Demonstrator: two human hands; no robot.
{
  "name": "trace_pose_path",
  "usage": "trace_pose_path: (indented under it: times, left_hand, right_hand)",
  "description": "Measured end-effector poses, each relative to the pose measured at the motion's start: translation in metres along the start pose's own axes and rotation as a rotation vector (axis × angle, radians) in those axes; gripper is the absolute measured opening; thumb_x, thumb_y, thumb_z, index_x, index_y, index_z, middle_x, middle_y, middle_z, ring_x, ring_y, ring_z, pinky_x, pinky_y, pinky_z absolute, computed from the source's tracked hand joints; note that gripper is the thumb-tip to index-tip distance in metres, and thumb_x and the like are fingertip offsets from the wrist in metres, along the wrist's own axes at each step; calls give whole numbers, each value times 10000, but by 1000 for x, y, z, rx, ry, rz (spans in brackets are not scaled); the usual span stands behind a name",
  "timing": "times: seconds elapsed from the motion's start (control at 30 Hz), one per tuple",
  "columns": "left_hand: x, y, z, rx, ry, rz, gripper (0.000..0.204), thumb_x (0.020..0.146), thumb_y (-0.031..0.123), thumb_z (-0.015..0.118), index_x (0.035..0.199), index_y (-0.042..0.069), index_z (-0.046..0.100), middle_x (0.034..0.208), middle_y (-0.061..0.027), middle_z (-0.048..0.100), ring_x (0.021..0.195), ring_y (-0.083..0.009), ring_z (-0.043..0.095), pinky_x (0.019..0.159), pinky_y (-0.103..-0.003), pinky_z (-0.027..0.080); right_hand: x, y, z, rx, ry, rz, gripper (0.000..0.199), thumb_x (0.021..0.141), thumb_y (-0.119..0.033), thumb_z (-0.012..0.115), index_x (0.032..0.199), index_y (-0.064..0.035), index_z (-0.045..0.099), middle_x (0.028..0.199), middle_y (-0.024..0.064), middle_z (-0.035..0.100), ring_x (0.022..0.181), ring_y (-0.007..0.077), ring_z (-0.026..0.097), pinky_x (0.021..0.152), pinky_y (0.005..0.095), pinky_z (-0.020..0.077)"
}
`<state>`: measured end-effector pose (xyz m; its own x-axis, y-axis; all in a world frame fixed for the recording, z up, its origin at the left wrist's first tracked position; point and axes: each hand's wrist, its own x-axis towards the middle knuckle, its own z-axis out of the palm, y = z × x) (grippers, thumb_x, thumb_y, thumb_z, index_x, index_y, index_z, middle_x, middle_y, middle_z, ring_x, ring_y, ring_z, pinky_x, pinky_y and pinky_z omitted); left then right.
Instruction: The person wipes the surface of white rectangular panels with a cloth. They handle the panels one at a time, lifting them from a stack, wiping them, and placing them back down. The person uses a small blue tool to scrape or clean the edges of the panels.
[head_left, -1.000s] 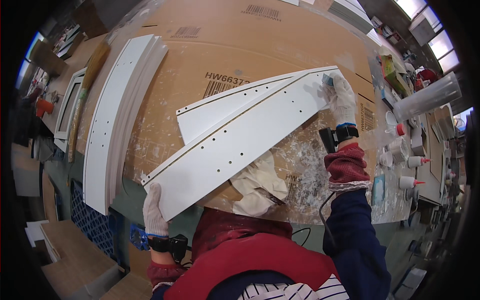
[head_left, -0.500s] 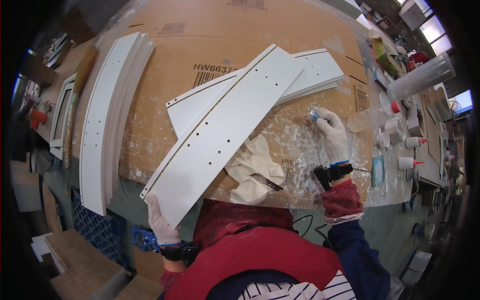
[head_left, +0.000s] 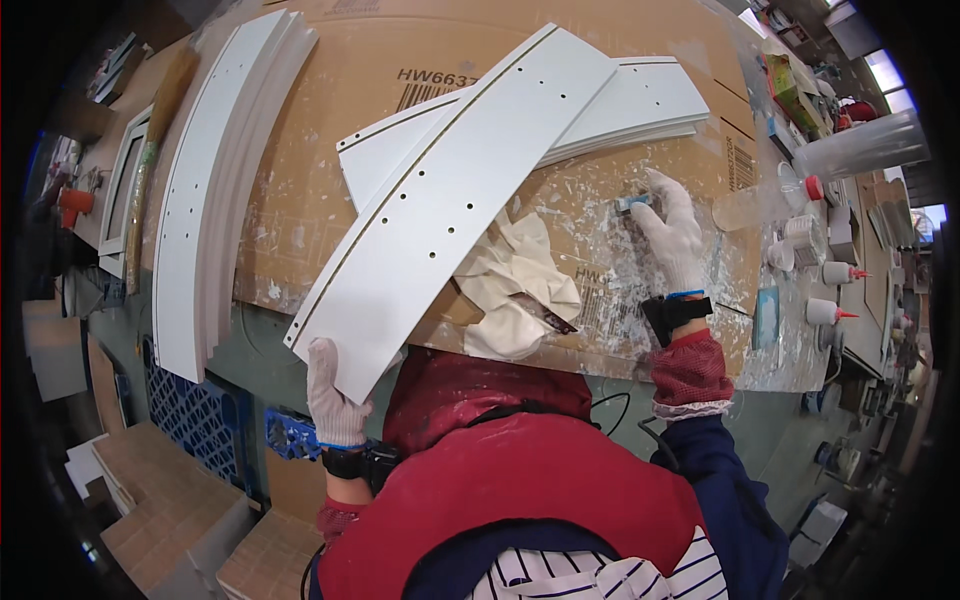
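My left hand [head_left: 337, 405], in a white knit glove, grips the near end of a long white curved panel [head_left: 455, 180], thumb on top. This panel has drilled holes and a groove along one edge. It lies slantwise over a stack of similar white panels [head_left: 650, 95]. My right hand [head_left: 672, 235], gloved too, is over the paint-spattered cardboard with thumb and fingers apart. At its fingertips lies a small bluish-white piece [head_left: 632, 203], its kind unclear. A crumpled cream cloth [head_left: 525, 275] sits between the panel and my right arm.
Another stack of curved white panels [head_left: 190, 210] stands at the left table edge. Cardboard [head_left: 340, 50] covers the table. Along the right are red-tipped glue bottles [head_left: 823, 312], a clear plastic cylinder [head_left: 860, 145] and a white jar [head_left: 803, 238]. A blue plastic crate [head_left: 195, 420] sits below left.
The fingers of my right hand have spread from their pinch on the small bluish piece. The whole view has shifted, so the table sits higher. My left hand keeps hold of the panel.
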<state>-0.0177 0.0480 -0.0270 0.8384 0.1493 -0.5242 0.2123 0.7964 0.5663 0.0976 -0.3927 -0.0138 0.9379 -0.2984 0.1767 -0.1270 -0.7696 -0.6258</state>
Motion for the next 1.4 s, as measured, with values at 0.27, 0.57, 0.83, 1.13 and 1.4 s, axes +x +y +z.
trace_pose_path:
  times: [0.27,0.57,0.83,1.13,1.4]
  left_hand:
    - [-5,-3,19,-6,-105,-48,401,991,247,481,1312,15,419,1271,-208,526,1105,-391,589,760,-555,594]
    - [-6,-7,8,-53,-233,-95,354,935,80,523,1252,-61,449,1243,-245,540,1126,-403,577,902,-597,517]
    - [-14,-4,5,17,-237,-59,456,854,85,582,1255,-100,465,1181,-229,588,1071,-368,614,903,-530,526]
    - [-20,2,22,13,-160,-150,428,936,152,541,1256,-113,438,1147,-239,593,998,-366,644,825,-481,577]
    - [-21,-4,4,-68,-104,-33,337,922,128,528,1152,-113,478,1154,-269,563,1050,-415,610,784,-572,577]
  right_hand:
    - [-57,-72,0,-6,43,-634,215,737,-96,741,935,-46,674,789,91,650,739,273,601,688,366,480]
    - [-119,-92,46,-205,-298,-559,228,741,-144,696,959,-95,649,843,85,618,828,291,583,732,400,469]
    - [-104,-89,30,480,-368,229,288,932,-65,533,1204,16,581,864,62,626,699,85,557,634,238,474]
    - [-67,-132,7,533,-494,197,355,980,-181,486,1270,12,557,1079,45,620,836,75,528,724,213,434]
    - [-26,-163,41,633,-506,99,329,901,-105,589,1195,44,585,1006,36,628,813,82,547,722,234,470]
